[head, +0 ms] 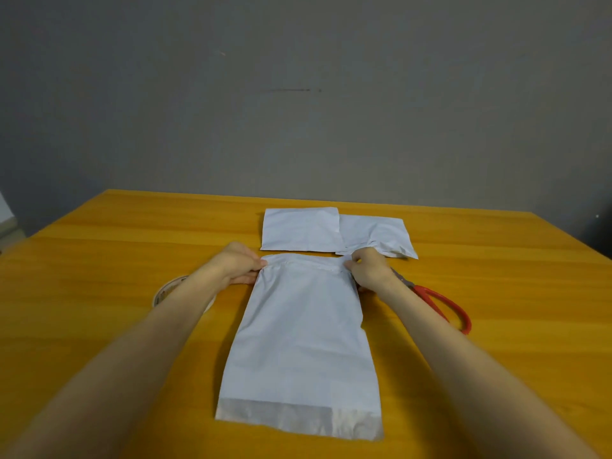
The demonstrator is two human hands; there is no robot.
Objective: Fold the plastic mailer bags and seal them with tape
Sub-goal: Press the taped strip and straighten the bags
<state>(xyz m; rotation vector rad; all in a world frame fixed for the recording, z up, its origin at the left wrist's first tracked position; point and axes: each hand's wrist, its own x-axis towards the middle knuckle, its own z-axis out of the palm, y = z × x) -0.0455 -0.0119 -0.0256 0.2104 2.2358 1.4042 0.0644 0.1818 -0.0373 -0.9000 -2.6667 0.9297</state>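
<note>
In the head view, the mailer bag (304, 342) lay lengthwise on the worktop (99, 260) in front of me. Its shiny strip end was nearest my body and its far end was lifted into a narrow fold. My left grip (243, 265) pinched the far left corner of that fold, and my right grip (367, 270) pinched the far right corner, thumb on top. Just beyond them lay a folded bag (301, 230), with a second folded bag (377, 233) at its right edge, the two seeming to overlap slightly.

To fold well, I judged that both corners had to travel level with each other, so the long sides of the bag stacked one over the other and the crease ran square. The thin plastic looked slippery and likely to spring open. I thought it best to lay the far end down flat, press from the middle outward, and keep one grip on the fold while the other fetched tape.

The tape roll (167, 288) sat partly hidden under my left forearm. The scissors (440, 303) lay close behind my right wrist, so both were within easy reach.
</note>
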